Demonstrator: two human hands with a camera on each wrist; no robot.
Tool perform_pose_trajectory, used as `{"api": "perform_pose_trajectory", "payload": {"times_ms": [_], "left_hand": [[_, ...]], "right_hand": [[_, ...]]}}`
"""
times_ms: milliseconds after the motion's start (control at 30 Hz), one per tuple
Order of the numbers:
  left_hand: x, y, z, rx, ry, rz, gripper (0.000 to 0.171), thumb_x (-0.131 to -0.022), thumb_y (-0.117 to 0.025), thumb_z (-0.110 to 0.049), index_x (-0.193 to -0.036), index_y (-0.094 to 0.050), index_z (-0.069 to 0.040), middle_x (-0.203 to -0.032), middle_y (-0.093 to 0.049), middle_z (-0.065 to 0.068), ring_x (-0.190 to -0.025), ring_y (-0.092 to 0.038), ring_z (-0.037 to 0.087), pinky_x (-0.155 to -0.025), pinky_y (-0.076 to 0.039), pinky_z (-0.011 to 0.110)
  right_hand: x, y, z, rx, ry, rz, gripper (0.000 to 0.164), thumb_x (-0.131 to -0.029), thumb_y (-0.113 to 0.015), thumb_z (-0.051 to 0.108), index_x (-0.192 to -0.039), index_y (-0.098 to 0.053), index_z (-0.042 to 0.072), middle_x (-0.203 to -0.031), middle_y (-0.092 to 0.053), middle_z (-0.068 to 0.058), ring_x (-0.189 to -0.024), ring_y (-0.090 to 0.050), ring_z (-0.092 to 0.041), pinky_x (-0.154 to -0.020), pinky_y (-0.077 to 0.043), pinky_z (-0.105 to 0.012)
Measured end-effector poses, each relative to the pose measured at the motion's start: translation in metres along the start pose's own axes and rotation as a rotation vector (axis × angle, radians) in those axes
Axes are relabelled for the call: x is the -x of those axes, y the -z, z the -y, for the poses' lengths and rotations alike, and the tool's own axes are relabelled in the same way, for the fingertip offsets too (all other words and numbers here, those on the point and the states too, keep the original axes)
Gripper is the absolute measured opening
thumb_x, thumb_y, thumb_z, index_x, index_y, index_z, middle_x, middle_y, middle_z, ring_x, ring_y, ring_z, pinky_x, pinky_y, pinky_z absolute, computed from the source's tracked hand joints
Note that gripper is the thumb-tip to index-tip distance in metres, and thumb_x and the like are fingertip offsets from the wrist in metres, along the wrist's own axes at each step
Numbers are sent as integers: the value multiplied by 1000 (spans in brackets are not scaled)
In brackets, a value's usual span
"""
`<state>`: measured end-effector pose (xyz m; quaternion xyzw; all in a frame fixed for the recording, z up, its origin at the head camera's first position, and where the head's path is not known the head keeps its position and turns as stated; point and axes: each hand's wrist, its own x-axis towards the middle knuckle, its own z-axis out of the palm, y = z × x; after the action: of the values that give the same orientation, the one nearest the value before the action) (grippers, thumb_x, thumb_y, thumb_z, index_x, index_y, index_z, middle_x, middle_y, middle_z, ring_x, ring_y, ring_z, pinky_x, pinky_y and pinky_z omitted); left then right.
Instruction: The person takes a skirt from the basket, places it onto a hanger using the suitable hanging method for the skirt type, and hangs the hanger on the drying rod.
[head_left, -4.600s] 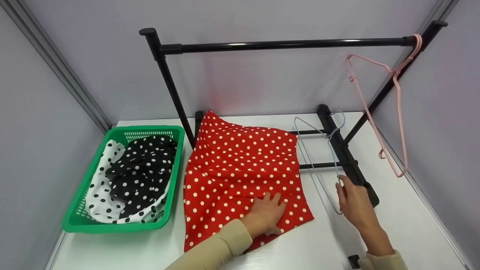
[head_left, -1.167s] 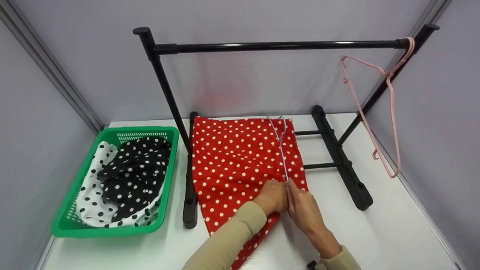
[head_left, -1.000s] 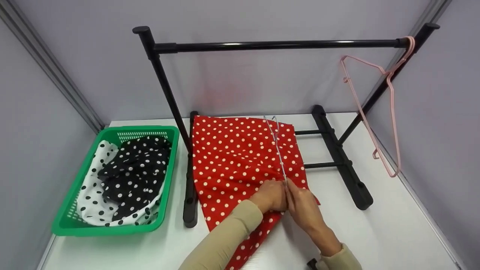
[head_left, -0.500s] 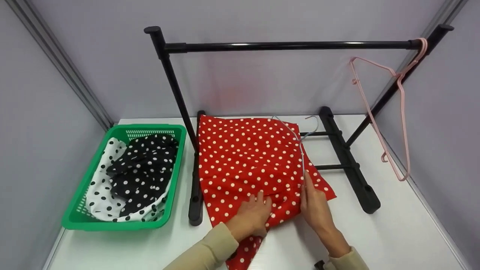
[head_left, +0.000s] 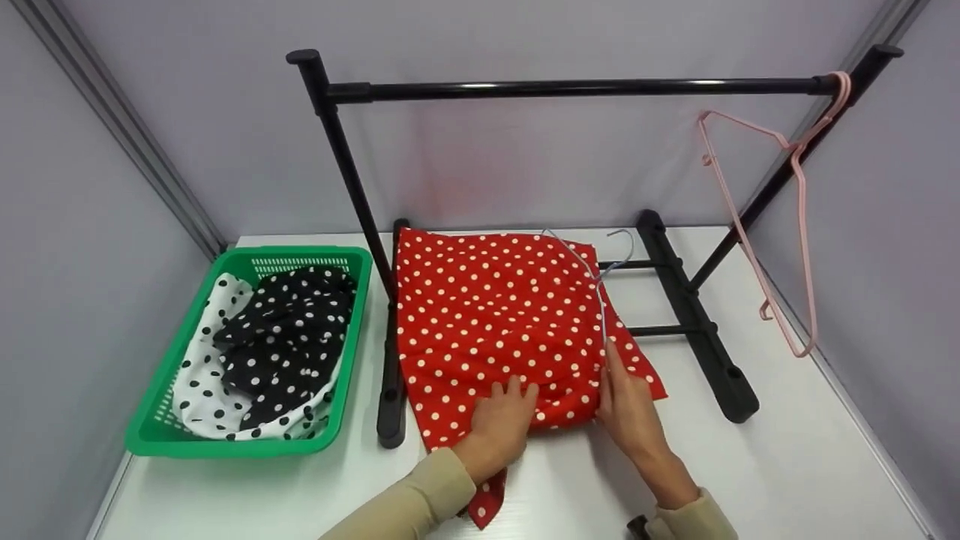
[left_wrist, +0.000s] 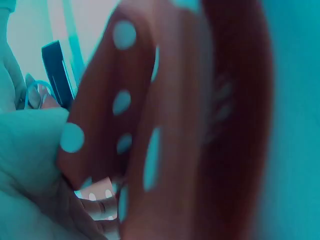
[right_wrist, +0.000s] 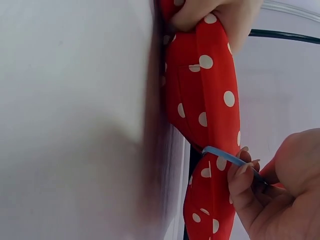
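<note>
A red cloth with white dots [head_left: 487, 300] lies spread under the rack, its near edge bunched and one corner folded down in front. My left hand [head_left: 501, 424] has its fingers on top of the near edge; in the right wrist view its thumb grips the cloth from below. Low at the right, my right hand [head_left: 630, 409] pinches the end of a light blue wire hanger [right_wrist: 227, 157] between thumb and fingers. The hanger's shoulders lie over the cloth's right part with the hook pointing right, and its lower bar is hidden by the cloth.
A black clothes rack [head_left: 585, 88] stands across the back, with a pink hanger [head_left: 804, 225] on its right end. To the left, a green basket [head_left: 225, 448] holds black and white dotted cloths [head_left: 289, 337]. Grey walls enclose the table.
The hanger went from the cloth's right side onto it, then swung so its hook points right. My left hand shifted left along the near edge, and the front corner is drawn up.
</note>
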<state>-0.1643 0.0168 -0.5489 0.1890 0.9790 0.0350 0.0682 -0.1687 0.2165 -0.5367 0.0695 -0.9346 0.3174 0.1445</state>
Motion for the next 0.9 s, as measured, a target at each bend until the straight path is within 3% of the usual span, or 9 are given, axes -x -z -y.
{"api": "perform_pose_trajectory", "payload": {"times_ms": [100,233,300,400,533,600,700,767,900], "left_hand": [[-5,-1,2,27,-16,2,65,-83,-85,-21,-137,-49,-15,-120,-56,13,-103,-61,30,-75,-60,45],[-16,-1,6,29,-9,-7,48,-89,-80,-17,-130,-55,-10,-110,-65,13,-97,-65,29,-75,-60,43],[-21,1,9,77,1,-7,43,-89,-80,-15,-125,-57,-9,-105,-68,12,-95,-67,29,-78,-60,44],[-26,9,10,170,10,-9,47,-90,-78,-14,-131,-56,-9,-112,-68,13,-101,-66,31,-87,-58,48],[-31,24,6,248,-32,-94,54,-94,-71,-10,-144,-49,-10,-126,-64,13,-115,-63,31,-100,-53,48],[-34,30,3,271,-76,-160,52,-94,-70,-7,-141,-49,-10,-127,-63,11,-118,-62,28,-107,-49,45],[-38,34,0,275,-137,-225,48,-93,-70,-5,-137,-50,-12,-126,-62,9,-114,-62,26,-106,-50,41],[-38,32,-1,260,-160,-216,46,-94,-71,-6,-135,-51,-14,-131,-58,9,-114,-60,26,-101,-53,39],[-35,21,-1,206,-190,-127,45,-93,-73,-11,-133,-53,-17,-139,-49,10,-117,-57,27,-91,-57,39]], "right_hand": [[1,1,1,7,0,1,59,-98,-63,-1,-152,-41,0,-69,-60,-2,-56,-52,-10,-54,-49,-23],[1,-1,1,12,6,13,59,-99,-63,1,-153,-39,0,-69,-59,-2,-58,-52,-10,-55,-49,-23],[1,-3,2,21,6,10,60,-99,-63,1,-154,-39,1,-68,-58,-2,-58,-51,-10,-54,-48,-24],[2,-5,3,35,7,3,59,-99,-63,0,-153,-40,-1,-66,-57,-2,-57,-50,-11,-54,-48,-26],[-1,-4,6,24,-15,23,57,-99,-61,-1,-153,-40,-3,-65,-56,-3,-56,-51,-12,-54,-49,-26],[-3,-3,7,9,-36,38,57,-100,-60,0,-153,-40,-3,-65,-57,-3,-56,-52,-12,-54,-50,-25],[-6,-2,6,-22,-62,58,54,-102,-57,0,-152,-40,-5,-66,-57,-4,-55,-53,-13,-53,-50,-25],[-6,-3,4,-71,-93,103,53,-103,-55,2,-153,-39,-5,-66,-57,-4,-52,-54,-12,-51,-50,-25],[2,-4,0,-162,-171,186,53,-106,-52,5,-155,-37,-3,-65,-54,-1,-48,-54,-12,-47,-50,-25]]}}
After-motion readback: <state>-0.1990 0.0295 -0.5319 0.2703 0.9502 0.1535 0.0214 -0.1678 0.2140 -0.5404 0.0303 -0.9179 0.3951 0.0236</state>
